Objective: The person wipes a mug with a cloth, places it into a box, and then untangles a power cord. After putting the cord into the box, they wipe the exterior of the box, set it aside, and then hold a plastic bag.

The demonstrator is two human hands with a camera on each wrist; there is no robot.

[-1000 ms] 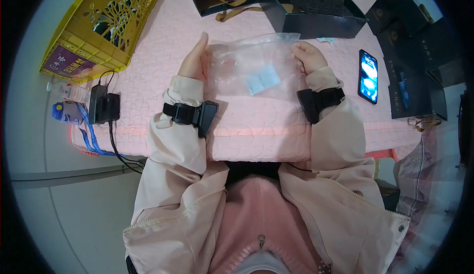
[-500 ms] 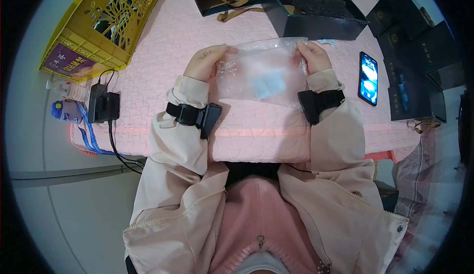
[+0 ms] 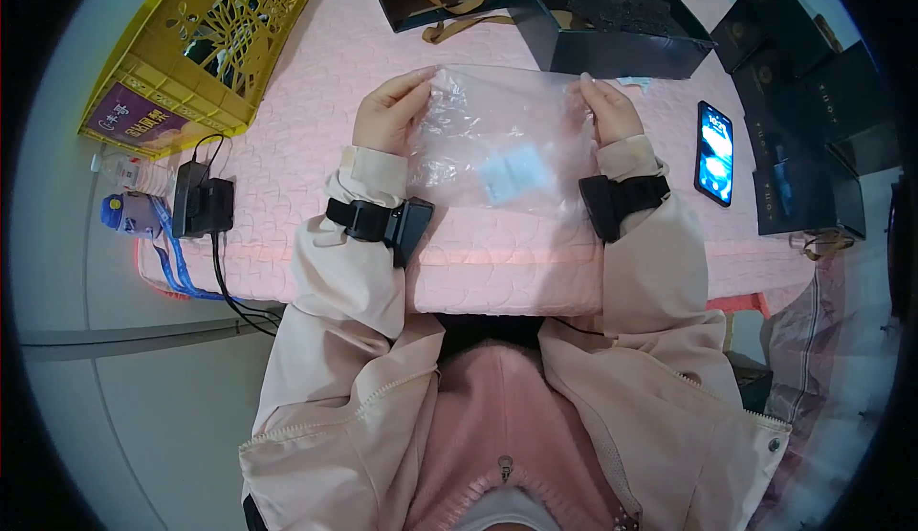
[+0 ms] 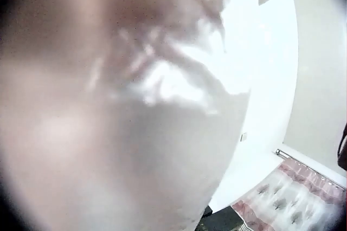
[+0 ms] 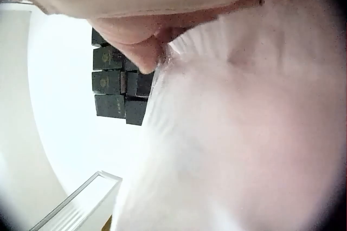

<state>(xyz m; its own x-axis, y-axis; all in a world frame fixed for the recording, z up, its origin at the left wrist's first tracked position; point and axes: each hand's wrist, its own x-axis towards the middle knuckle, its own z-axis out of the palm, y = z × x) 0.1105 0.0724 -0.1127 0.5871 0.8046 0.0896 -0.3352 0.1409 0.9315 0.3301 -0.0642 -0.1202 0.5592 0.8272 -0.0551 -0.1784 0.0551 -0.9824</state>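
Note:
A clear plastic bag [image 3: 469,115] is stretched between my two hands, over the pink quilted surface. With thumb and fingers my left hand [image 3: 387,118] pinches its upper left corner, while my right hand [image 3: 613,115] pinches the upper right corner. A pale blue rectangle [image 3: 516,173] shows in the lower part of the bag. Up close in the left wrist view, the crinkled bag [image 4: 162,139] is blurred and fills most of the picture. In the right wrist view my right hand [image 5: 135,38] grips the gathered edge of the bag [image 5: 233,133].
Dark boxes [image 3: 612,55] stand at the back, one with a brown ribbon [image 3: 469,26]. A lit phone [image 3: 713,153] lies at right beside more dark boxes [image 3: 808,187]. On the left are a yellow crate [image 3: 206,62], bottles [image 3: 129,215] and a black charger with cables [image 3: 203,201].
My left hand has shifted right and changed from an upright thumb to a pinch on the bag's corner. The bag has tilted, so more of its face shows. My right hand has barely moved.

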